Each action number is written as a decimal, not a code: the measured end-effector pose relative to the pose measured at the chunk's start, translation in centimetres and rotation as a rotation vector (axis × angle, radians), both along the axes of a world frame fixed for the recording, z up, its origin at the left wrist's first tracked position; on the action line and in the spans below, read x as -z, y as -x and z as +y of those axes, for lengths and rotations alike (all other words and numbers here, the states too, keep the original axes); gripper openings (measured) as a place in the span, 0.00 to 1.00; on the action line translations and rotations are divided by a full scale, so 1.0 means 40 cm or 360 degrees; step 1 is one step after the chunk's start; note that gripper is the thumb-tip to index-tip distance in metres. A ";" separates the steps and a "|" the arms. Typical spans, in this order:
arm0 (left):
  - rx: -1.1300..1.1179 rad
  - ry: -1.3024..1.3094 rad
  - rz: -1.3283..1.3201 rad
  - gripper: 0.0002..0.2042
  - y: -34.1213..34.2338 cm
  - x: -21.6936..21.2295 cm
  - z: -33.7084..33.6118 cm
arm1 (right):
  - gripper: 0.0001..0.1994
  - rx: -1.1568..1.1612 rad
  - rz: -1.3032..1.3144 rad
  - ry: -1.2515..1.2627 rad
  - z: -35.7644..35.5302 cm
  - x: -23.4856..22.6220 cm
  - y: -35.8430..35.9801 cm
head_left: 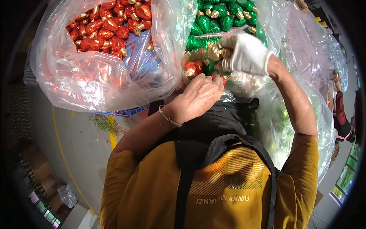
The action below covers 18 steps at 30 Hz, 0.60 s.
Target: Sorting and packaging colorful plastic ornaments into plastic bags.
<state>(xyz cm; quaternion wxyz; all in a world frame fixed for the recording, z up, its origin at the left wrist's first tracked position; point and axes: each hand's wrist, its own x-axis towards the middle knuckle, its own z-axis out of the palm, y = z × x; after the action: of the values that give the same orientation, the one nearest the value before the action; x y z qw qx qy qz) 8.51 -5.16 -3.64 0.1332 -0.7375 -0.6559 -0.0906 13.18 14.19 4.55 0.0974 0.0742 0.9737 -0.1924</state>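
Observation:
My left hand (200, 94), bare with a band at the wrist, has its fingers curled at the near edge of a small clear plastic bag (249, 86). By its fingertips sits a red glitter bulb ornament (194, 68) with a gold cap. My right hand (248, 53), in a white glove, bends its fingers round a shiny gold ornament (214, 52) over the bag; motion blurs the fingertips. Green glitter shows between the hands, partly hidden by fingers and plastic.
A large clear bag (87, 82) of red bulb ornaments (110, 23) stands at the left on a blue crate (133, 111). Green bulb ornaments (225, 22) lie in another bag ahead. More clear bags (305, 57) bulge at the right. A person (342, 110) works at the far right.

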 end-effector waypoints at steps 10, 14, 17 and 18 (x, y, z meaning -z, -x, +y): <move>0.0037 0.0194 0.0196 0.16 0.001 0.010 0.009 | 0.09 0.0052 0.0240 -0.0085 -0.071 0.009 0.012; 0.0087 0.0381 0.0143 0.15 -0.009 -0.009 0.018 | 0.09 0.0010 0.0240 -0.0112 -0.072 0.003 0.010; 0.0098 0.0459 0.0108 0.15 -0.008 -0.006 0.031 | 0.09 -0.0114 0.0094 -0.0214 -0.082 -0.013 0.035; 0.0118 0.0485 0.0079 0.15 -0.006 -0.003 0.035 | 0.09 -0.0209 -0.0065 -0.0292 -0.087 -0.022 0.048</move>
<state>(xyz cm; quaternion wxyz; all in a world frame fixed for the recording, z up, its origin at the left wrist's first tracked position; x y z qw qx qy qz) 8.76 -3.78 -3.54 0.0325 -0.7749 -0.6308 0.0232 11.27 10.69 5.42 0.1222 0.0229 0.9878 -0.0941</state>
